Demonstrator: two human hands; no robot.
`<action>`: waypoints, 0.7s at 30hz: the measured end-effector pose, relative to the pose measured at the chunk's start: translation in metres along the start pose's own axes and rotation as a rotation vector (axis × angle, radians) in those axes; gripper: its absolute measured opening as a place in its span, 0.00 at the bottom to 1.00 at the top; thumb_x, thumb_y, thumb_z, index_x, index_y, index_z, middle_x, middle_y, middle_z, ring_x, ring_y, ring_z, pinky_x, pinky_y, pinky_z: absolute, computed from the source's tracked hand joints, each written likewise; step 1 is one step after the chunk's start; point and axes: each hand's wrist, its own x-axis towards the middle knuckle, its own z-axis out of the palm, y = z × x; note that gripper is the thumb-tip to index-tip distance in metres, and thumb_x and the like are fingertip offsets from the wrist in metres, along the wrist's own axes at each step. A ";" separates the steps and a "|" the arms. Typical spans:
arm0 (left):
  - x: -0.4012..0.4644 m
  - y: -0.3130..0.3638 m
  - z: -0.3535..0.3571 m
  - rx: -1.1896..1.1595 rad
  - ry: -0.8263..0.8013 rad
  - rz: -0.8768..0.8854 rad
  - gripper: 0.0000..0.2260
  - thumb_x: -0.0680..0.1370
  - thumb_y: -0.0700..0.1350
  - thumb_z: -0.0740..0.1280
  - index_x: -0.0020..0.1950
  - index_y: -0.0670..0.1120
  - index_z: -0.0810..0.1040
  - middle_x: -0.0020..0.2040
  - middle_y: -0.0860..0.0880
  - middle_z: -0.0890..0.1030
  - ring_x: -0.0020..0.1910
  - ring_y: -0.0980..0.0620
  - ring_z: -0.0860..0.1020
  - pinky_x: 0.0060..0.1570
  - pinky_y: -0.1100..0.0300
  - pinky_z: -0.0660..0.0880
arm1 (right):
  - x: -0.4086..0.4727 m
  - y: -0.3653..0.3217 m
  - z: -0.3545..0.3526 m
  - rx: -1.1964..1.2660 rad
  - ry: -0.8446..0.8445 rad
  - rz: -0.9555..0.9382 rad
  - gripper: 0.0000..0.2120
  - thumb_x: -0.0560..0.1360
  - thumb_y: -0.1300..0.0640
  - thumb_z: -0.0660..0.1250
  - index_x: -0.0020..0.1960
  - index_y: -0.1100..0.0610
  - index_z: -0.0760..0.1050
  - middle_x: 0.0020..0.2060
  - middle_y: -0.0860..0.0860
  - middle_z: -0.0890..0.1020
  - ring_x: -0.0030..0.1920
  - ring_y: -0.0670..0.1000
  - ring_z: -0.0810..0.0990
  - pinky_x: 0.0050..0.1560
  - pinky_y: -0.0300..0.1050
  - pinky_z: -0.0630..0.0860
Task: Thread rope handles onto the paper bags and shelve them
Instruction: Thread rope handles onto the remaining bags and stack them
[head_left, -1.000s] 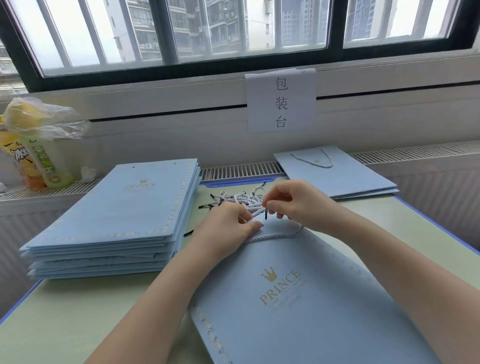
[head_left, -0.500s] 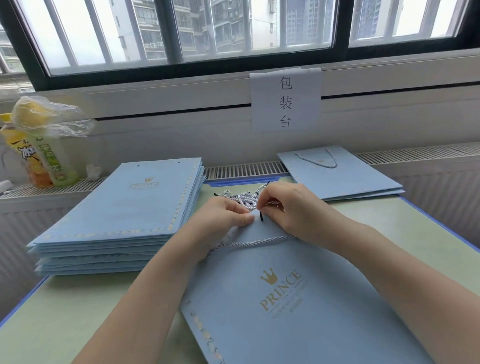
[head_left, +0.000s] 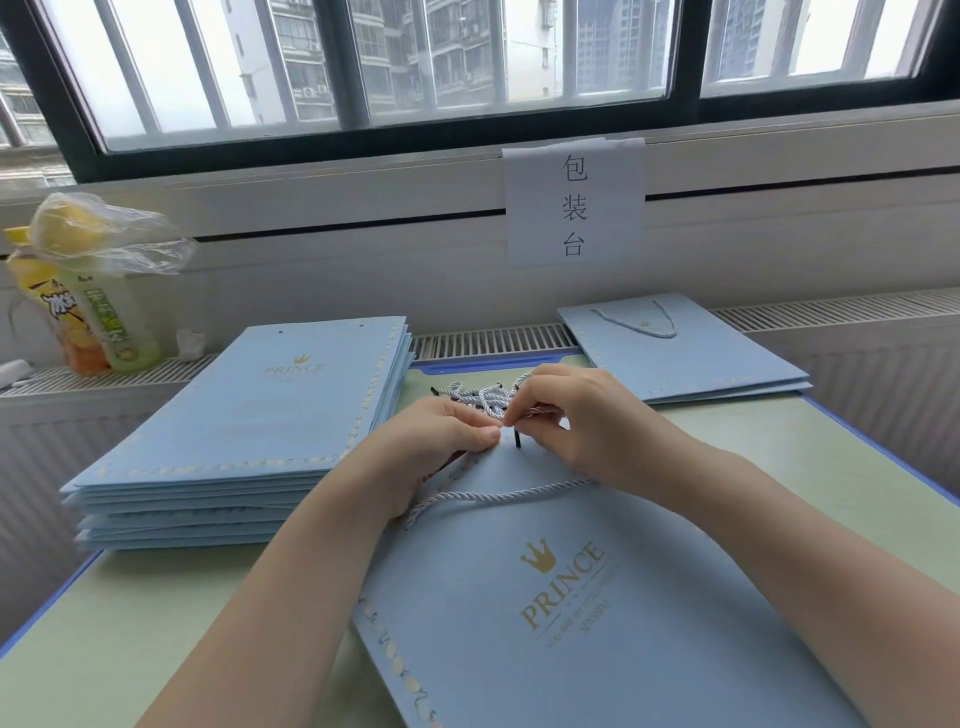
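A flat light-blue paper bag with a gold PRINCE logo lies on the table in front of me. A pale twisted rope handle loops across its upper part. My left hand grips the bag's top edge. My right hand pinches the rope's black tip just above that edge, fingertips almost touching the left thumb. A small pile of loose rope handles sits just behind my hands.
A tall stack of blue bags without handles stands at the left. Bags with a rope handle fitted lie at the back right on the ledge. Drink bottles under a plastic bag stand at far left. A paper sign hangs on the wall.
My hands have drawn closer together at the bag's top edge, and the rope loop has slid lower across the bag. The black tip now points down at the edge.
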 end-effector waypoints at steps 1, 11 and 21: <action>0.001 0.000 0.000 -0.002 -0.003 -0.003 0.07 0.78 0.37 0.65 0.46 0.43 0.82 0.38 0.45 0.83 0.34 0.52 0.80 0.36 0.65 0.77 | 0.000 -0.001 0.000 -0.010 0.002 -0.010 0.05 0.73 0.60 0.67 0.46 0.59 0.81 0.39 0.46 0.76 0.37 0.46 0.73 0.41 0.31 0.67; 0.006 -0.005 -0.001 -0.138 -0.100 -0.079 0.08 0.78 0.34 0.62 0.46 0.37 0.80 0.35 0.42 0.81 0.28 0.51 0.79 0.29 0.64 0.77 | -0.001 -0.003 -0.002 0.098 -0.163 0.091 0.03 0.73 0.60 0.68 0.44 0.53 0.80 0.39 0.44 0.78 0.43 0.48 0.77 0.48 0.50 0.74; 0.010 -0.008 -0.009 -0.152 -0.181 -0.150 0.22 0.78 0.56 0.61 0.54 0.38 0.81 0.49 0.39 0.80 0.41 0.46 0.78 0.42 0.57 0.75 | -0.001 -0.007 -0.010 0.237 -0.130 0.206 0.06 0.74 0.57 0.70 0.44 0.50 0.74 0.40 0.47 0.79 0.42 0.46 0.77 0.47 0.41 0.74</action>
